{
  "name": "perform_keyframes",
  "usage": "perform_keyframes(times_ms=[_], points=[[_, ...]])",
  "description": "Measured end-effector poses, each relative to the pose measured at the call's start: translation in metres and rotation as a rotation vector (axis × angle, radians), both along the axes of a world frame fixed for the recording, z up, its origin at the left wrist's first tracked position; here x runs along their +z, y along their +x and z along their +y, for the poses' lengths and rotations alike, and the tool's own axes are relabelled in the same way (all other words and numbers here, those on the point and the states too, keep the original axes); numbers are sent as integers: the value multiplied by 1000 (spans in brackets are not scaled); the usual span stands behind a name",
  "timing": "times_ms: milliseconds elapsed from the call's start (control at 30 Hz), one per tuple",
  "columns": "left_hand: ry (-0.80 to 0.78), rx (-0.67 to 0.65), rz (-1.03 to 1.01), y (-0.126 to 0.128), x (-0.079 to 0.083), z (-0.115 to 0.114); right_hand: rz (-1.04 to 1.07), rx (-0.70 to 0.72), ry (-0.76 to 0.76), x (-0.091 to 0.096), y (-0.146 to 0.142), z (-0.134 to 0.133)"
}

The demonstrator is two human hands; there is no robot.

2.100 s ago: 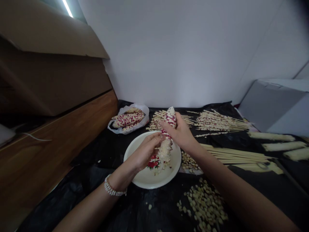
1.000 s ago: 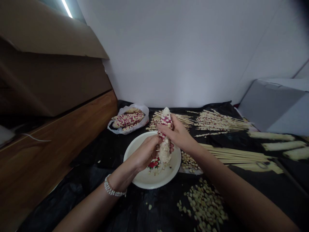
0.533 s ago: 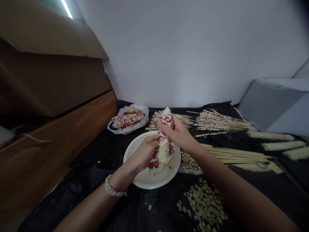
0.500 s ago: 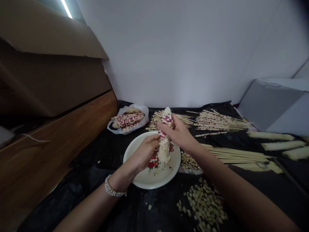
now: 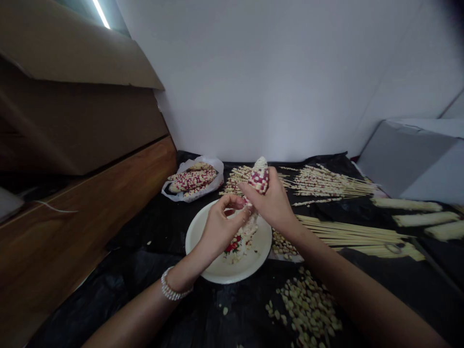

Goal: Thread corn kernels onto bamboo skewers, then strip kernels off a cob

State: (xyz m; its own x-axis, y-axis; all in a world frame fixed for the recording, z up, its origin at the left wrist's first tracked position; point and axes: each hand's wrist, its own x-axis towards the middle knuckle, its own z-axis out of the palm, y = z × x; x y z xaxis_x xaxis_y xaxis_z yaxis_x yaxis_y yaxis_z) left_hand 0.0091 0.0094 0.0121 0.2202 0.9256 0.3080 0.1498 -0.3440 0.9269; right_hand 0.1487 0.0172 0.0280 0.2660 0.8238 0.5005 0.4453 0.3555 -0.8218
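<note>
My right hand grips a corn cob with red and white kernels at its top and a stripped lower part, held tilted over a white plate. My left hand, with a pearl bracelet on the wrist, has its fingers curled against the cob's stripped lower part above the plate. Loose kernels lie on the plate's flower pattern.
A plastic bag of red-and-white cobs lies at the back left. Skewers threaded with kernels and bare bamboo sticks lie to the right. Loose kernels are scattered on the black sheet. A grey box stands at right, wooden furniture at left.
My right hand has lifted and tilted the cob's top further right. My left hand has risen with it, fingers curled closer to the cob. More kernels lie on the plate.
</note>
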Motion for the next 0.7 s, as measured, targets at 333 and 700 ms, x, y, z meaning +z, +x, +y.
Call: perform_keyframes(times_ms=[333,700], points=[[-4,16,-85,1,0,0,-55,69,-80,4,-2,-5],[-206,-193,-183,-8,8,4,86,85,-32,-1,5,4]])
